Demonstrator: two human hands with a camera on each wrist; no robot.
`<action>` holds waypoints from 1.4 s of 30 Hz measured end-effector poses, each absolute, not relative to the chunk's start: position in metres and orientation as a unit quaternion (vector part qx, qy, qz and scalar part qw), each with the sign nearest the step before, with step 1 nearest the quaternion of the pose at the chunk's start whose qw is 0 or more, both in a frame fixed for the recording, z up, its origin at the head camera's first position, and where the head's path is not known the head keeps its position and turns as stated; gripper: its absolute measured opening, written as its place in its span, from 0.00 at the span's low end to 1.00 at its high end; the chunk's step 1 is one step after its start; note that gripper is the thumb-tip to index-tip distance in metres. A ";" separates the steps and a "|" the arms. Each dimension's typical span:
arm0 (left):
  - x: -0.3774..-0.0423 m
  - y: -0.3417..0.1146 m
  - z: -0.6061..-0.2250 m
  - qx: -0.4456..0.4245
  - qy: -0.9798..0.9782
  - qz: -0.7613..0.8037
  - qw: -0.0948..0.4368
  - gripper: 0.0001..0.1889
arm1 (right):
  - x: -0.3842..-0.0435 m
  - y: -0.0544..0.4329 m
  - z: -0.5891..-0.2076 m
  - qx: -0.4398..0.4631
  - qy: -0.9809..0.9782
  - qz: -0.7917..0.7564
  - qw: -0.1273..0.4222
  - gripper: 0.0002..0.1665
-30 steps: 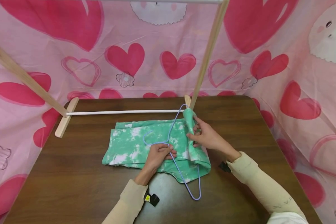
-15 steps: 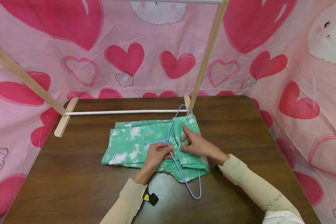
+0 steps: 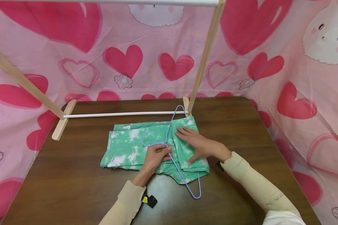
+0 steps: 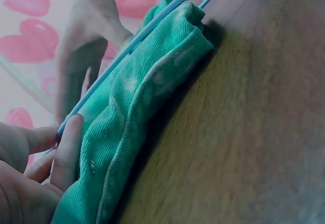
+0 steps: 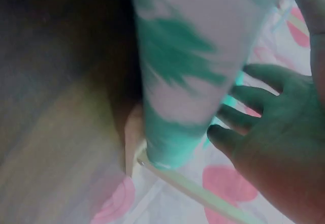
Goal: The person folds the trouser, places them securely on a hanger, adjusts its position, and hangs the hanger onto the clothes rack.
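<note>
Folded green-and-white tie-dye pants (image 3: 126, 148) lie on the table, their right end turned back to the left over a thin lavender clothes hanger (image 3: 159, 143). The hanger's hook points left, and its two ends stick out beyond the cloth. My left hand (image 3: 155, 157) pinches the hanger just below the hook; the left wrist view shows thumb and fingertips on the thin bar (image 4: 127, 51). My right hand (image 3: 201, 145) lies with spread fingers on the turned-back layer. In the right wrist view, that hand's fingertips (image 5: 219, 135) are right at the cloth (image 5: 177, 66).
A clothes rack stands behind the pants, with wooden posts (image 3: 207, 59), a white lower rod (image 3: 115, 114) and a wooden left foot (image 3: 64, 120). The hanger's far end overlaps the rack's right foot. Brown tabletop (image 3: 73, 187) surrounds the pants; a pink heart-printed curtain (image 3: 155, 40) hangs behind.
The right hand has laid the pants' raised right end down leftward over the hanger, let go of it and spread its fingers on top. The left hand keeps its pinch on the hanger.
</note>
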State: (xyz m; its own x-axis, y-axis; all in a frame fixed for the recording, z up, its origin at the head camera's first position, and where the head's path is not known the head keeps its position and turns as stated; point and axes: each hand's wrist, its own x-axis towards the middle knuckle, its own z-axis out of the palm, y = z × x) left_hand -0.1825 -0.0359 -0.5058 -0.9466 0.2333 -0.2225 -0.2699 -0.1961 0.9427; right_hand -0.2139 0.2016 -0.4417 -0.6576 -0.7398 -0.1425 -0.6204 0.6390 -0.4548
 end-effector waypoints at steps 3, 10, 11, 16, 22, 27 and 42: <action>-0.182 -0.037 -0.505 -0.015 0.613 0.772 0.166 0.14 | -0.213 0.197 -0.446 -0.378 0.899 -0.160 0.153 0.78; -0.181 -0.038 -0.504 -0.009 0.615 0.770 0.167 0.15 | -0.217 0.190 -0.451 -0.363 0.911 -0.099 0.169 0.80; -0.181 -0.039 -0.504 -0.008 0.615 0.770 0.168 0.14 | -0.218 0.190 -0.452 -0.362 0.911 -0.097 0.173 0.80; -0.182 -0.040 -0.503 0.001 0.620 0.766 0.172 0.15 | -0.223 0.187 -0.453 -0.356 0.912 -0.097 0.179 0.81; -0.181 -0.040 -0.503 0.012 0.623 0.762 0.177 0.17 | -0.220 0.183 -0.453 -0.346 0.918 -0.086 0.173 0.82; -0.179 -0.039 -0.500 0.015 0.622 0.761 0.185 0.17 | -0.217 0.179 -0.451 -0.343 0.922 -0.073 0.167 0.81; -0.180 -0.043 -0.480 0.112 0.613 0.756 0.200 0.22 | -0.214 0.182 -0.448 -0.346 0.915 -0.084 0.187 0.79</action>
